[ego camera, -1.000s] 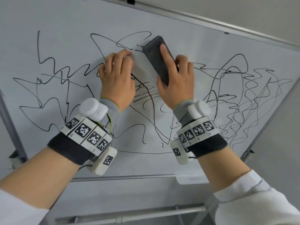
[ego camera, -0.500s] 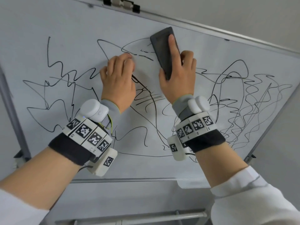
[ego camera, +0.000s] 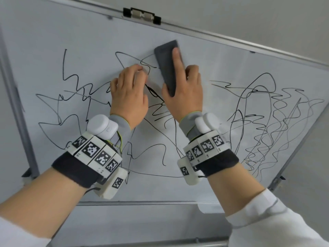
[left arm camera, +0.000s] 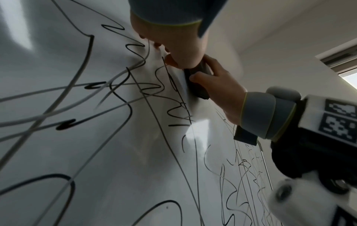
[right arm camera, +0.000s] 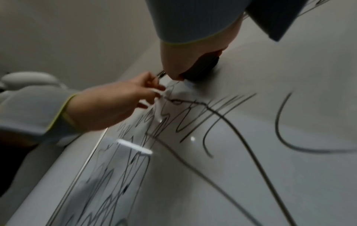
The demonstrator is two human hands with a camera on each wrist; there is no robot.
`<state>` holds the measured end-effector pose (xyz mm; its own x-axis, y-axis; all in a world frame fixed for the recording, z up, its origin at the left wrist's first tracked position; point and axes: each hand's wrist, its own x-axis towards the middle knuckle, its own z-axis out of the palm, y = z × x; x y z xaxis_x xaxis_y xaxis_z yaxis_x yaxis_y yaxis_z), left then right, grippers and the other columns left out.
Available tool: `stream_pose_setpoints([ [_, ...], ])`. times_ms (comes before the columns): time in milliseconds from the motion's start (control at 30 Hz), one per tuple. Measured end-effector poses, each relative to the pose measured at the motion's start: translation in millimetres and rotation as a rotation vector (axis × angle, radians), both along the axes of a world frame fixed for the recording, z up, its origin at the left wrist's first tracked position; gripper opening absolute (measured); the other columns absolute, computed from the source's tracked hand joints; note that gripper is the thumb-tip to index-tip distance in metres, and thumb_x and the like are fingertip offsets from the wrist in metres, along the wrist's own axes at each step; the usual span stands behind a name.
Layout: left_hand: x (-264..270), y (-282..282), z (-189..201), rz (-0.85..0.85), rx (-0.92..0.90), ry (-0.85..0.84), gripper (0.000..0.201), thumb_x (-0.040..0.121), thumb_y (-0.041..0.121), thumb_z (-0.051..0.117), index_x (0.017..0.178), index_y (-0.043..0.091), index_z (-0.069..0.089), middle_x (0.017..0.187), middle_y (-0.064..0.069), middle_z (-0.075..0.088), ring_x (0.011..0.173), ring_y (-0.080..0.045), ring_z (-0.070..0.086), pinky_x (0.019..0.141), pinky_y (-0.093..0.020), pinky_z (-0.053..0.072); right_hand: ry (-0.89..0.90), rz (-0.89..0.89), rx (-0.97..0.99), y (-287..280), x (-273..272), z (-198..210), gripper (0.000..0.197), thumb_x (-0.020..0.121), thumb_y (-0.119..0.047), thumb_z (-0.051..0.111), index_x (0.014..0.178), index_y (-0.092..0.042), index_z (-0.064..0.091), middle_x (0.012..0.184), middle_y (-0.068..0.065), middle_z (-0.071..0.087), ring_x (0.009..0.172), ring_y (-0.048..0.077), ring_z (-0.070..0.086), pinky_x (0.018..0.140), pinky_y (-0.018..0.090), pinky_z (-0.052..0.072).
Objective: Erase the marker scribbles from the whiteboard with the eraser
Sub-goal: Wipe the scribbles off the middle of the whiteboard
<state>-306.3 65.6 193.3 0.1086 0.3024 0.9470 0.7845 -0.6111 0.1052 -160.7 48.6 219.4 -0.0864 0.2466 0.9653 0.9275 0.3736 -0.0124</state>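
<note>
A whiteboard (ego camera: 213,59) tilts away from me, covered in black marker scribbles (ego camera: 267,113). My right hand (ego camera: 178,68) grips a dark grey eraser (ego camera: 165,68) flat against the board's upper middle, index finger stretched along its back and thumb on its left edge. The left wrist view shows the eraser (left arm camera: 197,85) in that hand (left arm camera: 218,85); the right wrist view shows its near end (right arm camera: 203,67) under the palm. My left hand (ego camera: 131,81) sits just left of the eraser, holding nothing, bent fingertips resting on the board (right arm camera: 119,100). A wiped strip lies between the hands.
A metal clip (ego camera: 142,15) sits on the board's top frame. A narrow ledge (ego camera: 142,203) runs along the bottom edge, and the stand's post (ego camera: 17,113) runs down the left side. Dense scribbles fill the right part; a grey wall is behind.
My right hand has slid the eraser a little up the board, above the left hand's fingertips. The left hand has stayed in place, and my view has tilted upward.
</note>
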Motion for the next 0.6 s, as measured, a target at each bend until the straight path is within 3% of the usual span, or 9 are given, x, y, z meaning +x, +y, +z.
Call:
stream_pose_setpoints([
  [133,-3.1,0.9,-1.5,-0.009,-0.009,0.000,0.031,0.066,0.013,0.033,0.096,0.016,0.040,0.122,-0.012,0.049,0.109,-0.027,0.039,0.083,-0.044,0.035,-0.108,-0.008,-0.025,-0.6,-4.4,-13.4,0.066,0.074,-0.023,0.059,0.138,-0.013,0.045,0.092,0.017,0.050,0.071,0.032,0.047,0.063,0.039,0.048],
  [333,-11.4,-1.8,-1.7,0.008,-0.027,0.009,0.036,0.065,0.014,0.024,0.095,0.013,0.044,0.124,-0.010,0.048,0.112,-0.029,0.043,0.084,-0.043,0.033,0.111,-0.035,0.036,2.7,-2.0,9.0,0.073,0.074,-0.019,0.063,0.142,-0.009,0.038,0.095,0.017,0.048,0.075,0.031,0.046,0.071,0.037,0.046],
  [500,-15.0,-0.3,-1.5,0.020,-0.036,0.023,0.032,0.065,0.014,0.029,0.094,0.013,0.042,0.124,-0.010,0.049,0.112,-0.030,0.041,0.084,-0.044,0.033,-0.065,0.012,-0.016,1.9,-19.8,-13.0,0.068,0.073,-0.022,0.063,0.138,-0.011,0.045,0.090,0.017,0.050,0.070,0.032,0.047,0.062,0.041,0.048],
  [600,-18.9,-0.7,-1.7,0.014,-0.029,0.033,0.031,0.065,0.011,0.032,0.094,0.013,0.041,0.126,-0.009,0.049,0.113,-0.030,0.041,0.084,-0.045,0.033,-0.023,-0.022,-0.001,1.5,-16.4,-5.4,0.070,0.073,-0.022,0.062,0.140,-0.011,0.043,0.092,0.017,0.050,0.071,0.032,0.047,0.063,0.042,0.048],
])
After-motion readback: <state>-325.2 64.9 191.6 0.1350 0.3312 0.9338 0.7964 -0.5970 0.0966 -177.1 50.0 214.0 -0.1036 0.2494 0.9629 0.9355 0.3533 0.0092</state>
